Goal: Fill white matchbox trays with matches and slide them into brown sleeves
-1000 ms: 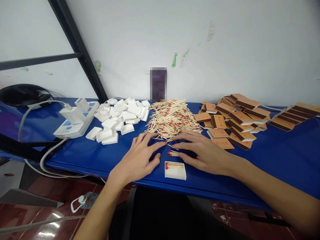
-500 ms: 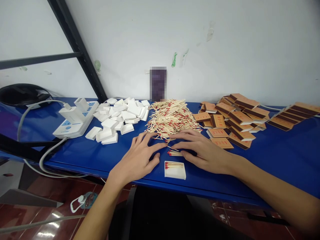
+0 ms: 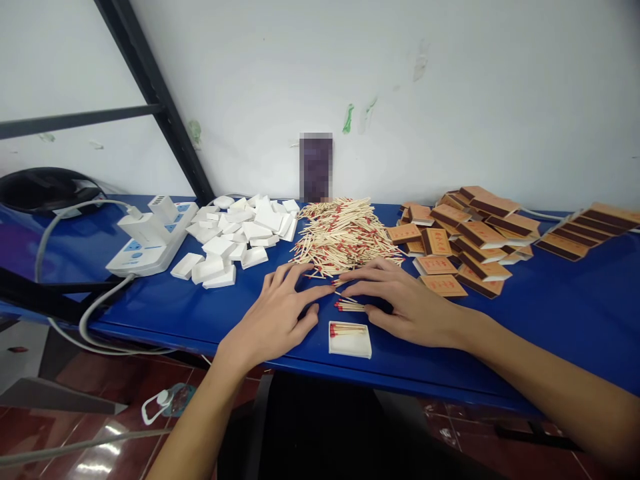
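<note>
My left hand (image 3: pixel 283 308) rests on the blue table (image 3: pixel 190 319) with fingers apart, its index fingertip by a few loose matches in front of the match pile (image 3: pixel 345 233). Facing it from the right, my right hand (image 3: pixel 405 297) is open too. Its index fingertip is close to the same loose matches, and its thumb is at the plain ends of a small row of red-tipped matches (image 3: pixel 351 305). Nearer the table edge lies a white matchbox tray (image 3: pixel 356 347) with several matches along its far side. Neither hand visibly grips anything.
Many white matchbox trays (image 3: pixel 257 230) are heaped at the left. Orange matchbox sleeves (image 3: pixel 480 235) are piled at the right. A white power strip (image 3: pixel 150 250) with plugs and cables sits far left beside a black metal frame (image 3: pixel 155 100). A blurred dark rectangle (image 3: pixel 316 167) leans against the wall.
My right fingertips have shifted very slightly, the thumb a little to the right. The left hand, the tray and the heaps look the same.
</note>
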The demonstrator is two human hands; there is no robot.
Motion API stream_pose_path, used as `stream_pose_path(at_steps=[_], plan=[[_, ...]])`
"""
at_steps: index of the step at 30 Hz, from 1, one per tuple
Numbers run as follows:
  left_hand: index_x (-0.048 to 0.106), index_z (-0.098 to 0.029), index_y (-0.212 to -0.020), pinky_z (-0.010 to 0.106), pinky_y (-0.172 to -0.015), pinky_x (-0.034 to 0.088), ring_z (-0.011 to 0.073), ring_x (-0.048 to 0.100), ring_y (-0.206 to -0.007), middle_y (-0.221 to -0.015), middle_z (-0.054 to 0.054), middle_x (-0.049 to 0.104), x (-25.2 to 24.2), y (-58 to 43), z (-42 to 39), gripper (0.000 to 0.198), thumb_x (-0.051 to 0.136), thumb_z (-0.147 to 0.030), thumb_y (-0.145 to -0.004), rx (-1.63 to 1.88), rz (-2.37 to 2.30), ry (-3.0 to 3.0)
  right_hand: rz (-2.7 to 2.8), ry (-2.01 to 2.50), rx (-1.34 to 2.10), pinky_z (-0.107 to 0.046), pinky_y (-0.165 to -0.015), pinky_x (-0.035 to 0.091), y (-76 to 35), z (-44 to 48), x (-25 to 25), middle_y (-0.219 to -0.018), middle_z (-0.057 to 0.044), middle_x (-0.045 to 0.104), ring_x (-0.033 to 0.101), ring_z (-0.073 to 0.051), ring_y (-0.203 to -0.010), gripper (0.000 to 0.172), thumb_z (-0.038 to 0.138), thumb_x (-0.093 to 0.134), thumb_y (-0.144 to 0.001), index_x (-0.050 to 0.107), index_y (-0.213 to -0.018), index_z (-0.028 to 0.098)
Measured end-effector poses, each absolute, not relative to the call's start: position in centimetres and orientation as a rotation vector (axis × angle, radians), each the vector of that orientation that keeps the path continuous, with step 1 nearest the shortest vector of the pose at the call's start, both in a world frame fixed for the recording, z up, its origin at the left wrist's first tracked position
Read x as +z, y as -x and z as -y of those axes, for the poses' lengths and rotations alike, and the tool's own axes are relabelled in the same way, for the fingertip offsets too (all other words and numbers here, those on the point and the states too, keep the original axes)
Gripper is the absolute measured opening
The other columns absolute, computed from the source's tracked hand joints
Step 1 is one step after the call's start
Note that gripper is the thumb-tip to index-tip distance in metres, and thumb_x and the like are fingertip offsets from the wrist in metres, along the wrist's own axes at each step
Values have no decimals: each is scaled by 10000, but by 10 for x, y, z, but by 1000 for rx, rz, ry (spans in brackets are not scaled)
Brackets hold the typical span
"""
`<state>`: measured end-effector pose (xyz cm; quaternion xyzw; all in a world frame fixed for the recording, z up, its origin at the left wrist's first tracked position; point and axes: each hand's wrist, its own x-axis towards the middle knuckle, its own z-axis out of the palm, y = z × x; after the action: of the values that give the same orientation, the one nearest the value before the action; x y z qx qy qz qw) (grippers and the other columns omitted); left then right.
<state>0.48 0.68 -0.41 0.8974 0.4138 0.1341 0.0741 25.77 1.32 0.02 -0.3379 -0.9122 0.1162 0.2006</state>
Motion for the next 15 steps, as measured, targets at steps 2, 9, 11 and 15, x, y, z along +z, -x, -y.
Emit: stream_pose_path(at_steps=[2, 9, 11, 15], plan=[[556, -335, -1375, 594, -1076, 371, 333, 329, -1365, -1471, 80, 409, -4, -5, -7, 416, 449, -250, -982, 411, -1241, -2695, 2544, 926, 322, -535, -956, 475, -258, -13, -1, -1251, -102, 669, 548, -295, -1141, 298, 154, 517, -893, 707, -1112, 224], [558, -303, -1356, 541, -1091, 375, 308, 365, -1343, -1435, 76, 458, -3, -5, -7, 398, 461, -226, -977, 496, -1179, -2693, 2520, 928, 333, -519, -982, 456, -259, -14, -4, -1261, -88, 662, 552, -283, -1170, 284, 206, 509, -930, 721, -1111, 256], [586, -289, -1318, 520, -1092, 378, 292, 387, -1326, -1404, 73, 487, -1, -5, -6, 356, 444, -239, -995, 506, -1150, -2694, 2532, 932, 331, -525, -978, 453, -259, -14, -4, -1235, -87, 675, 563, -282, -1152, 283, 212, 497, -940, 731, -1093, 256], [638, -257, -1238, 499, -1083, 385, 276, 457, -1252, -1313, 75, 552, 3, -5, -4, 310, 430, -319, -1018, 526, -1081, -2696, 2534, 924, 319, -514, -978, 455, -259, -15, -3, -1190, -97, 688, 577, -275, -1130, 282, 223, 492, -954, 727, -1109, 235]])
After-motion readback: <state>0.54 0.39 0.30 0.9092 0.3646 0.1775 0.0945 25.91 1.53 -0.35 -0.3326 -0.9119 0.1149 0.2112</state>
